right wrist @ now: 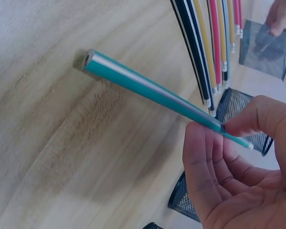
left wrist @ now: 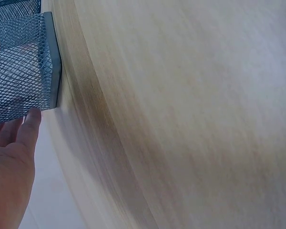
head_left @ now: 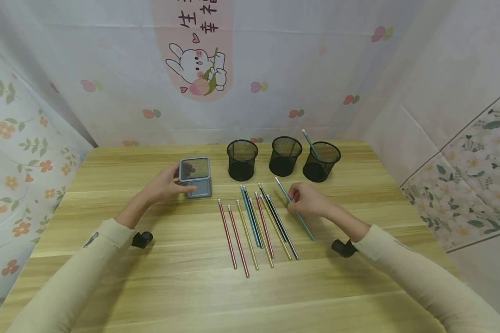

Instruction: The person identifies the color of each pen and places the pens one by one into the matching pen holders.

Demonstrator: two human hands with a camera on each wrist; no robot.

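Note:
My left hand [head_left: 163, 186] grips a grey square mesh pen holder [head_left: 199, 188], thumb across its near side and fingers at the far side. In the left wrist view, fingertips touch the holder's mesh wall [left wrist: 19, 71]. Between thumb and fingers, my right hand [head_left: 309, 200] pinches a teal pencil [right wrist: 148, 90] near its eraser end. Its other end slants down close to the wood; I cannot tell whether it touches. Left of this hand, several red, yellow, blue and black pencils [head_left: 250, 226] lie roughly side by side on the table.
Three round black mesh pen holders stand at the back: a left one [head_left: 241, 172], a middle one [head_left: 282, 167] and a right one [head_left: 314, 173]. A teal pencil [head_left: 310, 143] leans in the right one. Behind the wooden table [head_left: 183, 296] hangs a printed curtain [head_left: 125, 64].

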